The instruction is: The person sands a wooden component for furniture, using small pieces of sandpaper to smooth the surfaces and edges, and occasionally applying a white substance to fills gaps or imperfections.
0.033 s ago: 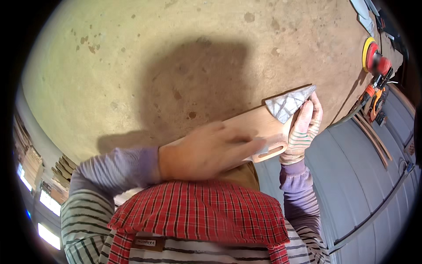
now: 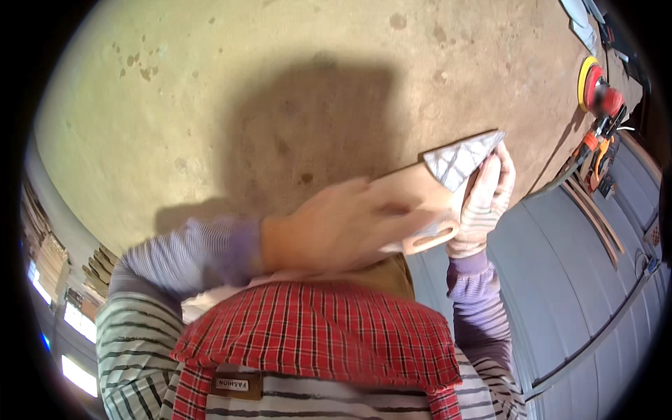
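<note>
A pale wooden board (image 2: 413,185) with a rounded oblong slot (image 2: 430,236) near its right end lies at a slant along the worktable's near edge. My right hand (image 2: 483,199), in what looks like a thin striped glove, grips the board's right end. Under its fingertips, a grey-and-white marbled triangular piece (image 2: 458,161) covers the far right corner. My bare left hand (image 2: 343,227) is over the board, blurred by motion. A small grey bit shows at its fingertips by the slot; the fingers and blur hide what it is.
On the table's right side lies a red round sander with a yellow pad (image 2: 593,87). Orange-handled tools (image 2: 598,164) and a hose are near it. Wooden strips (image 2: 595,217) rest on a grey surface to the right. Stacked wood pieces (image 2: 101,269) stand at the left.
My left hand has shifted a little to the right along the board, and the grey bit at its fingertips has moved with it. My right hand keeps its grip.
</note>
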A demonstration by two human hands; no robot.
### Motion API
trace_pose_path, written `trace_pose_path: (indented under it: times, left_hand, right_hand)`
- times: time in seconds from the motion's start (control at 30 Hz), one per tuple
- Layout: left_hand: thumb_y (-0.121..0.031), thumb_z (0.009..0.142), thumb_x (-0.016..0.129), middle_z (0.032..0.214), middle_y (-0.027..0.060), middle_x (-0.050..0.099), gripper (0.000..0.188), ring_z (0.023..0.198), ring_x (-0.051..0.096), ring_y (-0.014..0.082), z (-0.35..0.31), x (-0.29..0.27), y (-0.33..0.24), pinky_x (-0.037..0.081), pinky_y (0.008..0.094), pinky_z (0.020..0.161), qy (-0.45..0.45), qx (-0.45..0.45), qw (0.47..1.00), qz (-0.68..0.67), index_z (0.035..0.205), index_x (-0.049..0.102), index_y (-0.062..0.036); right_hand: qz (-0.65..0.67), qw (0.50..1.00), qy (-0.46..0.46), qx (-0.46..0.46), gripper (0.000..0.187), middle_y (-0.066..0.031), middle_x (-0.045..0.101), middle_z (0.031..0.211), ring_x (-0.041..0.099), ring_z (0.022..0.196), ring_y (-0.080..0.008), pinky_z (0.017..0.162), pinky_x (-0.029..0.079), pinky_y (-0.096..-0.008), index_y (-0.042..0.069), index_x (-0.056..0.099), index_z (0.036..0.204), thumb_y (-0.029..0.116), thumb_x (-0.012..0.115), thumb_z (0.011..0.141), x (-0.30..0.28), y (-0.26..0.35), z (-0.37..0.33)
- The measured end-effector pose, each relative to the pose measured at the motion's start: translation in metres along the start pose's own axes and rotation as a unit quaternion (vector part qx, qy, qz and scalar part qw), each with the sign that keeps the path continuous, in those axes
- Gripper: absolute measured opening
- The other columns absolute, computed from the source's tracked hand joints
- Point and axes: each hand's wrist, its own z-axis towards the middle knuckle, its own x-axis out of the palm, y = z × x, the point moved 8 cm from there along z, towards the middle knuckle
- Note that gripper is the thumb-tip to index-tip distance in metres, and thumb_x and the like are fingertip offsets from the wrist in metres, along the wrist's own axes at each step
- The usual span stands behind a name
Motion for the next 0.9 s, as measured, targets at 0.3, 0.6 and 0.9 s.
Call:
trace_pose_path:
  times: [0.3, 0.6, 0.9]
  left_hand:
    - [-0.016, 0.082, 0.070, 0.127, 0.0135, 0.060, 0.069, 0.116, 0.058, 0.0277, -0.020, -0.002, -0.003, 0.050, 0.0374, 0.087, -0.030, 0.058, 0.995, 0.074, 0.143, 0.045, 0.0009]
    - [-0.017, 0.085, 0.067, 0.123, 0.0109, 0.060, 0.065, 0.109, 0.058, 0.0252, -0.021, -0.004, -0.007, 0.049, 0.0374, 0.080, -0.049, 0.064, 0.993, 0.083, 0.143, 0.045, 0.0000]
    - [-0.019, 0.087, 0.068, 0.129, 0.0115, 0.060, 0.053, 0.112, 0.056, 0.0269, -0.046, -0.008, -0.002, 0.048, 0.0378, 0.092, 0.028, -0.026, 0.999, 0.008, 0.136, 0.053, -0.0042]
  right_hand:
    - [0.055, 0.998, 0.014, -0.009, 0.033, -0.0129, 0.057, 0.132, 0.056, 0.118, -0.0179, 0.104, 0.045, -0.0337, -0.002, 0.050, 0.135, 0.010, 0.048, 0.104, 0.007, 0.004, 0.001]
    - [0.035, 0.999, 0.022, -0.009, 0.034, -0.0130, 0.056, 0.133, 0.054, 0.121, -0.0178, 0.106, 0.044, -0.0342, -0.001, 0.048, 0.137, 0.012, 0.046, 0.105, 0.009, 0.003, 0.001]
    - [0.009, 1.000, 0.010, -0.011, 0.035, -0.0122, 0.056, 0.130, 0.055, 0.116, -0.0164, 0.105, 0.044, -0.0323, -0.001, 0.048, 0.135, 0.017, 0.047, 0.105, 0.006, 0.004, 0.003]
